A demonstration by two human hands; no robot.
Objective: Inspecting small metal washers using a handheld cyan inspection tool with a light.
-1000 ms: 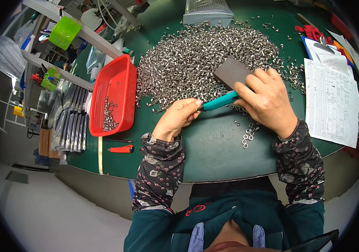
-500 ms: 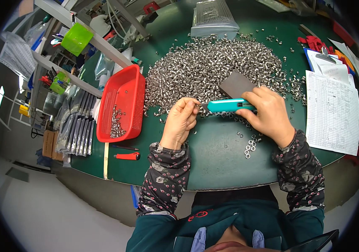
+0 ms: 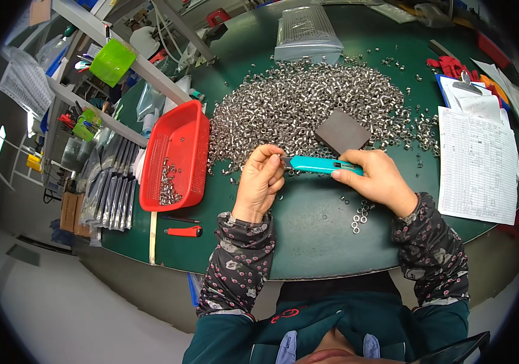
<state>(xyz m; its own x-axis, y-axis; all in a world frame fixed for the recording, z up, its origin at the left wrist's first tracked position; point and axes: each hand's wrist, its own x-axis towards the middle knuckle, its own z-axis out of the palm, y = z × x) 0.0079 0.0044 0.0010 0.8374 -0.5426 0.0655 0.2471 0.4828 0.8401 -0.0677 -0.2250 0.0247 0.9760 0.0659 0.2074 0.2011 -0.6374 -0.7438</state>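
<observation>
In my right hand [image 3: 380, 181] is a teal utility knife [image 3: 314, 164], its handle gripped between thumb and fingers and its blade pointing left. My left hand [image 3: 259, 182] is closed in a pinch at the blade's tip, on what looks like a small metal ring [image 3: 282, 156], mostly covered by the fingertips. Just beyond both hands spreads a large pile of small metal rings [image 3: 308, 91]. A dark grey block [image 3: 343, 131] rests on the pile's near right side. Several loose rings [image 3: 359, 217] lie on the green table [image 3: 320, 242] below my right hand.
Left of the pile stands a red plastic basket [image 3: 195, 145] with some rings inside. A red utility knife [image 3: 183, 231] lies near it. Printed sheets [image 3: 478, 164] and a clipboard [image 3: 467, 86] are at the right. A clear bag of rods [image 3: 308, 30] sits behind the pile.
My right hand and the teal knife have come slightly nearer to me and leftward, the handle's end dipping lower. My left hand keeps its pinch near the blade's tip.
</observation>
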